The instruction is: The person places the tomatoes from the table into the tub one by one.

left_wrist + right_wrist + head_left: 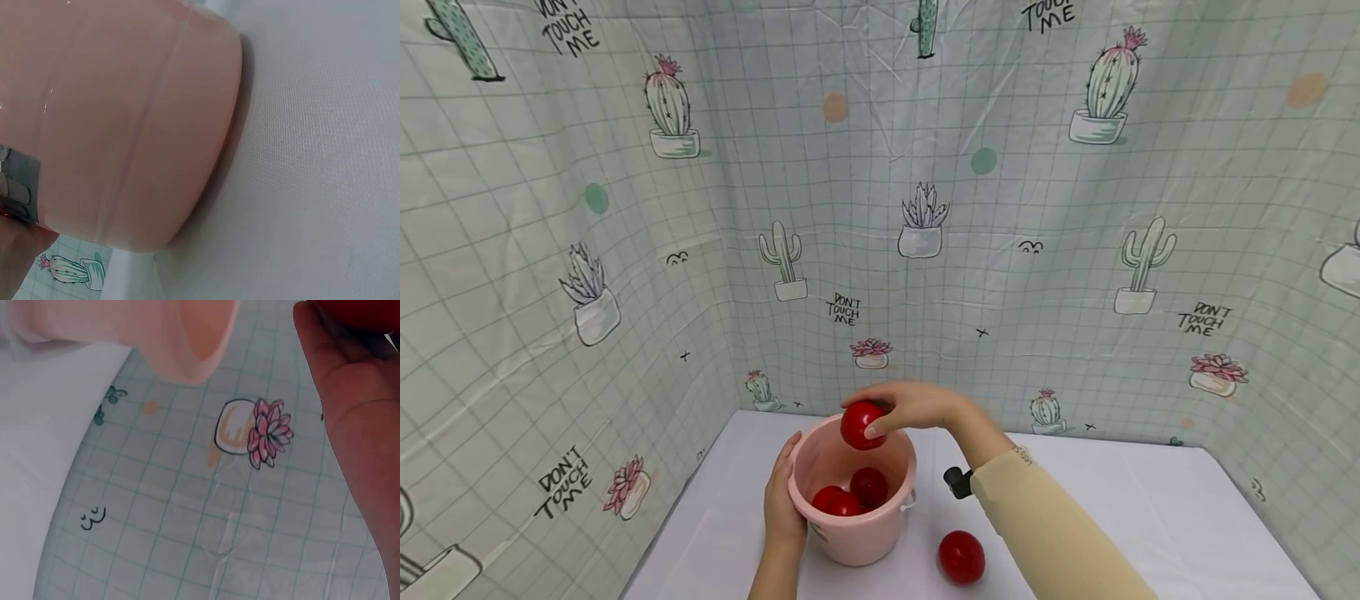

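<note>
A pink bucket (859, 537) stands on the white table, with a few glossy red balls (869, 486) lying inside it. My left hand (784, 504) holds the bucket's left side from outside, its fingers up along the rim. Over the bucket's opening, my right hand (917, 406) grips another red ball (862, 425) between thumb and fingers. In the right wrist view, that hand (356, 419) shows at the right edge with part of the ball above it. Bucket wall (137, 112) fills much of the left wrist view, its base at the tabletop.
One more red ball (961, 557) lies on the white table (1097, 483), right of the bucket and near the right forearm. A small white handle fitting (910, 501) sticks out at the bucket's right side. A cactus-print sheet (970, 283) hangs behind and at both sides.
</note>
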`<state>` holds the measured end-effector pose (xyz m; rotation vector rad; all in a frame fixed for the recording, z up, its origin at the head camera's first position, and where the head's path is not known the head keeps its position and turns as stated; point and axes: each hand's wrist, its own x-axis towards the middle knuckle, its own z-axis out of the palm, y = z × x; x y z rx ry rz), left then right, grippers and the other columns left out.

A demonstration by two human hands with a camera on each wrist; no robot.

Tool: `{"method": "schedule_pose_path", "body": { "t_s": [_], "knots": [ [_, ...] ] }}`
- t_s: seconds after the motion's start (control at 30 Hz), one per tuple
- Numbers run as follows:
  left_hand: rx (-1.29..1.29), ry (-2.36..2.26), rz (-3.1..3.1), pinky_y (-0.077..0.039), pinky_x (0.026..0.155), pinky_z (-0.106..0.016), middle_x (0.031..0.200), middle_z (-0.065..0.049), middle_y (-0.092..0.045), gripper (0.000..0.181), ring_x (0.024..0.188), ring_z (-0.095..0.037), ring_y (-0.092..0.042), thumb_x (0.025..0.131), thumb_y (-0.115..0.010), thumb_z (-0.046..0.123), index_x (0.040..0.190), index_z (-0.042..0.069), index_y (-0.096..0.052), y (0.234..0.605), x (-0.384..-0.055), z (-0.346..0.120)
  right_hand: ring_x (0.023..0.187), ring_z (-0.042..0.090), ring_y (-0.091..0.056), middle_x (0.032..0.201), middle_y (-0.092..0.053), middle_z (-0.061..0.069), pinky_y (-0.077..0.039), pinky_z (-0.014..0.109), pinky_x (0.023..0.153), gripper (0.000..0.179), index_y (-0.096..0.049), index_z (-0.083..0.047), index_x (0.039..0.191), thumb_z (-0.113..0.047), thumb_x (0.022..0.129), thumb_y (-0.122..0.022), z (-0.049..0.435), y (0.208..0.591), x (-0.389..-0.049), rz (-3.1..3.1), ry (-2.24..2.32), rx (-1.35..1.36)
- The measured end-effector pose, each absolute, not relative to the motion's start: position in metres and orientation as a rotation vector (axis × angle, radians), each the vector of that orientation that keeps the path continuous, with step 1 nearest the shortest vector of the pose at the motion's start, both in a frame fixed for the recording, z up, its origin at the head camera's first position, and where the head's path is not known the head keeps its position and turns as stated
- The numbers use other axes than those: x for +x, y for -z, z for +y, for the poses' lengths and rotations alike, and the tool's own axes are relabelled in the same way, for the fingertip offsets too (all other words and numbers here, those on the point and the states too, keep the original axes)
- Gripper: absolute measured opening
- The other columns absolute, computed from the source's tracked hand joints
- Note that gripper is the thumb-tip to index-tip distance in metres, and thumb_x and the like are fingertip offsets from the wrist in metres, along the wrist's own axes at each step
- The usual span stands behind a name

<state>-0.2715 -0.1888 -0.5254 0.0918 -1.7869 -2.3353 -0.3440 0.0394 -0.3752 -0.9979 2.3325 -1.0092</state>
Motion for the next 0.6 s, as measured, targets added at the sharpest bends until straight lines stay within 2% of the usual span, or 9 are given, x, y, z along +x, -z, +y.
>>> {"method": "schedule_pose_path", "body": {
  "t_s": [0.1,0.27,0.43,0.6],
  "knots": [
    [0.096,2.33,-1.792,-0.042,0.109,-0.023,0.155,0.009,-0.042,0.048,0.144,-0.014,-0.035,0.105,-0.03,0.048,0.148,0.031,-0.043,0.525,-0.272,-0.188,0.115,0.009,-0.058,0.128,-0.061,-0.014,-0.053,0.03,0.093,0.05,-0.057,-0.037,0.136,-0.037,0.087,-0.07,0.032,0.375,-0.345,2.305,0.968,-1.033],
    [0.088,2.348,-1.767,-0.041,0.111,-0.028,0.156,0.004,-0.041,0.047,0.144,-0.016,-0.036,0.106,-0.029,0.044,0.148,0.029,-0.043,0.525,-0.273,-0.186,0.113,0.012,-0.059,0.125,-0.063,-0.01,-0.055,0.029,0.091,0.053,-0.057,-0.029,0.138,-0.033,0.086,-0.071,0.022,0.375,-0.348,2.249,0.898,-1.068],
    [0.087,2.366,-1.754,-0.038,0.115,-0.032,0.156,0.007,-0.041,0.046,0.144,-0.014,-0.035,0.106,-0.029,0.042,0.148,0.029,-0.044,0.526,-0.274,-0.186,0.114,0.012,-0.057,0.124,-0.062,-0.01,-0.054,0.029,0.092,0.051,-0.059,-0.029,0.135,-0.033,0.086,-0.071,0.014,0.374,-0.351,2.253,0.823,-1.06],
    [0.1,2.351,-1.766,-0.04,0.112,-0.027,0.155,0.008,-0.041,0.045,0.143,-0.013,-0.035,0.106,-0.031,0.043,0.148,0.032,-0.044,0.527,-0.273,-0.187,0.116,0.01,-0.055,0.124,-0.062,-0.014,-0.051,0.029,0.094,0.052,-0.06,-0.029,0.135,-0.033,0.085,-0.071,0.001,0.373,-0.35,2.243,0.726,-1.109]
  ]
}}
